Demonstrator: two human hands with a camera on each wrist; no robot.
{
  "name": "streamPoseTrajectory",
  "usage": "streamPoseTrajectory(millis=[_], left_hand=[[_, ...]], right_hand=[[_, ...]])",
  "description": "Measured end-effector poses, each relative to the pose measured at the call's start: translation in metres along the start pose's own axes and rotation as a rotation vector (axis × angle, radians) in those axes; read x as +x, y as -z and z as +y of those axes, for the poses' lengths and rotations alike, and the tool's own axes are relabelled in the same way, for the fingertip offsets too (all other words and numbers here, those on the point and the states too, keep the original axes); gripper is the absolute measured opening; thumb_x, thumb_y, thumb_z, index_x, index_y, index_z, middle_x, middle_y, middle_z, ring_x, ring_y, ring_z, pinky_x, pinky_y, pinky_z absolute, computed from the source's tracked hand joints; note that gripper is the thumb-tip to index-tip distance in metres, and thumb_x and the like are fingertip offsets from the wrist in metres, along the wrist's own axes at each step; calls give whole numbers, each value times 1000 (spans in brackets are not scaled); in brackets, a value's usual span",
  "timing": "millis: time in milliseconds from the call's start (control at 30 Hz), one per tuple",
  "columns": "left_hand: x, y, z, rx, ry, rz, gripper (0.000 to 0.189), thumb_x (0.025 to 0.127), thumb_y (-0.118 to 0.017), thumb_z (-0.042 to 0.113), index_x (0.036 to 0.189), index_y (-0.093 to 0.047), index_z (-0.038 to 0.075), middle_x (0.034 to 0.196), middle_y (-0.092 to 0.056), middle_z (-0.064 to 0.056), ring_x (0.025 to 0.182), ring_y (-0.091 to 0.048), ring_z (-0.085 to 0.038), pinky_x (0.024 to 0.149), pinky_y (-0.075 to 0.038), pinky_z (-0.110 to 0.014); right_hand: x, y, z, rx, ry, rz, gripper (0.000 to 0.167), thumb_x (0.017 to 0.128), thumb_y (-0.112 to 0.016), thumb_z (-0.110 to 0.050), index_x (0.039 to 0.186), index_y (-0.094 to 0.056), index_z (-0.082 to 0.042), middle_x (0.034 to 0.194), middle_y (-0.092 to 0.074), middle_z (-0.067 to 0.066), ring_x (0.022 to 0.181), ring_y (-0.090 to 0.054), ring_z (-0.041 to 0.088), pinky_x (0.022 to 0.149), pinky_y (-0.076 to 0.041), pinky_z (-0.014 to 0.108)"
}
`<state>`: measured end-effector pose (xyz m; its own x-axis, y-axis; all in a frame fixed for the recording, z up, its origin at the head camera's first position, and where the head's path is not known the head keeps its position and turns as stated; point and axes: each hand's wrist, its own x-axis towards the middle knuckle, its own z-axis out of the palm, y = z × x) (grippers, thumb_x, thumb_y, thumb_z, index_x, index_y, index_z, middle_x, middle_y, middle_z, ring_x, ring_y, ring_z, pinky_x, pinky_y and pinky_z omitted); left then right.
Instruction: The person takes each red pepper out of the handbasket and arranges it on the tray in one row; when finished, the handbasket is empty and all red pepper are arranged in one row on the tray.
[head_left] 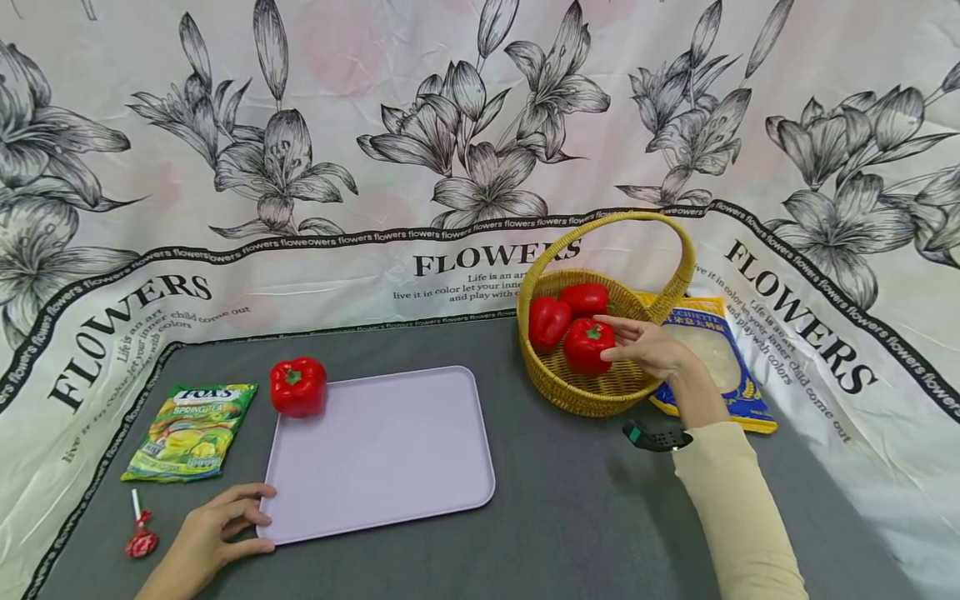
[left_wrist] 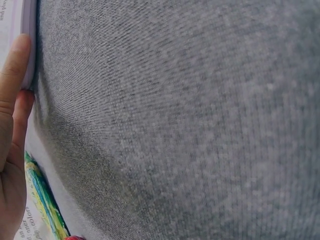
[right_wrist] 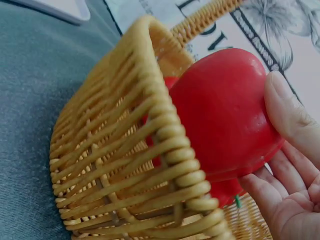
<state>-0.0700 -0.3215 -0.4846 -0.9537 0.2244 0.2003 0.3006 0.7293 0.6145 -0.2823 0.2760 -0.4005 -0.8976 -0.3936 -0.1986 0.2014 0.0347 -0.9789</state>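
Observation:
My right hand (head_left: 651, 348) is at the right side of the yellow wicker basket (head_left: 588, 403), gripping a red bell pepper (head_left: 588, 347) with a green stem. In the right wrist view, the thumb presses one side of that pepper and the fingers lie against another, just above the basket rim. Two more red peppers (head_left: 550, 322) lie behind it in the basket. My left hand (head_left: 217, 533) holds the front left corner of a pale lilac tray (head_left: 382, 454), fingers on its left edge and thumb at the corner. Another red pepper sits at the tray's back left corner.
Left of the tray lie a green-yellow candy bag (head_left: 191, 433) and a red-wrapped lollipop (head_left: 141, 533). A blue and yellow food packet (head_left: 712, 358) lies behind and right of the basket. The basket's tall handle (head_left: 600, 218) arches overhead. Flowered cloth (head_left: 487, 108) hangs behind the grey table.

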Motion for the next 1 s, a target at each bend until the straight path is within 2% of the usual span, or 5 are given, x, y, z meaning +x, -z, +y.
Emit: streamPoseTrajectory(millis=[133, 300, 467, 600, 1000], left_hand=[[-1, 0, 1, -9, -8, 7, 33, 57, -90, 15, 77, -66, 25, 106, -63, -6, 93, -53, 8, 68, -50, -7], [-1, 0, 1, 19, 12, -13, 33, 57, -90, 14, 77, -66, 28, 108, -63, -4, 93, -53, 8, 70, -51, -8], [0, 0, 0, 20, 14, -13, 33, 57, -89, 15, 77, -66, 28, 108, -64, -4, 94, -52, 8, 70, -51, -9], [0, -1, -1, 21, 8, 1, 34, 57, -90, 15, 76, -65, 28, 107, -64, -3, 95, -51, 10, 70, -51, -8], [1, 0, -1, 32, 15, -7, 34, 57, -90, 16, 76, -65, 29, 107, -64, -4, 94, -52, 8, 69, -52, -10]], right_hand=[[-6, -4, -6, -2, 4, -27, 66, 86, -64, 10, 145, -36, 1, 127, -53, -1, 111, -56, 5, 94, -49, 24], [-17, -9, -16, 9, 31, -50, 58, 85, -66, 8, 139, -50, -10, 126, -55, -3, 112, -55, 5, 94, -49, 24], [-22, -14, -28, -30, 24, -59, 61, 87, -65, 7, 142, -46, -11, 149, -35, 14, 122, -48, 9, 96, -47, 25], [-24, -22, -35, -34, 20, -87, 63, 87, -64, 7, 144, -42, -8, 152, -26, 20, 125, -45, 14, 97, -47, 27], [-16, -56, -45, 37, 29, -193, 62, 86, -65, 7, 142, -45, -8, 147, -35, 15, 121, -50, 15, 94, -50, 33]])
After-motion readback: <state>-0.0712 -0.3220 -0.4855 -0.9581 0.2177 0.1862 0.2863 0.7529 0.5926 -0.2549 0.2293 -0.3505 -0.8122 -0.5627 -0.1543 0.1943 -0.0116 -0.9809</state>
